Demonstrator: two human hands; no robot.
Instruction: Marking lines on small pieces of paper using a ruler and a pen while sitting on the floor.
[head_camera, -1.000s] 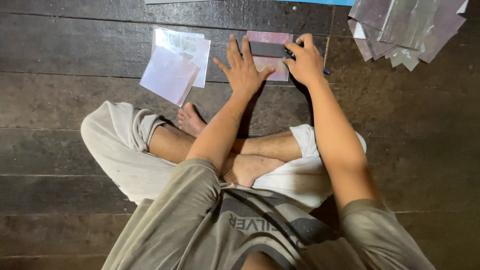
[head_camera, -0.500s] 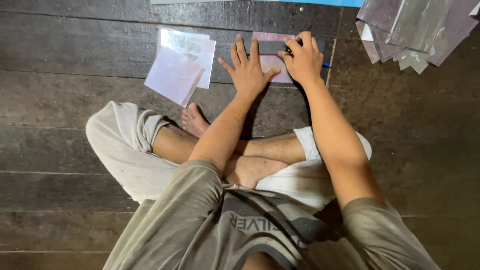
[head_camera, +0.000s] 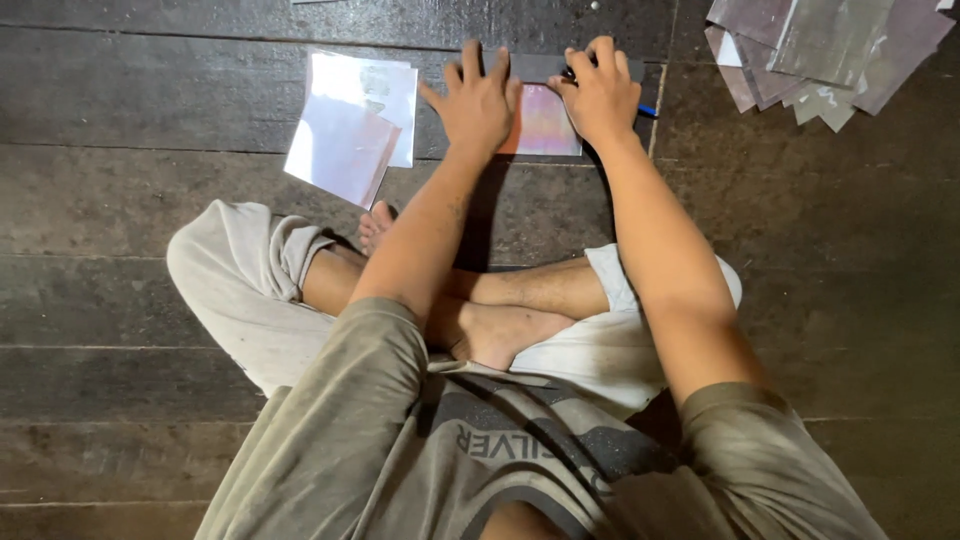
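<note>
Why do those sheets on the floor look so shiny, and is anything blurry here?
Head view: the loose sheets at left and the stack at top right throw back pale glare against the dark plank floor; the pinkish sheet between the left hand and right hand glows softly. A shadow falls beneath the forearms. Everything looks fairly sharp.

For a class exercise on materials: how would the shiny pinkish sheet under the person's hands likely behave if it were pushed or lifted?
The pinkish sheet lies flat and looks thin, so it is probably light and floppy. Its glossy face suggests it could slide on the wooden floor. That may be why the left hand presses it flat while the right hand works at its top edge.
</note>
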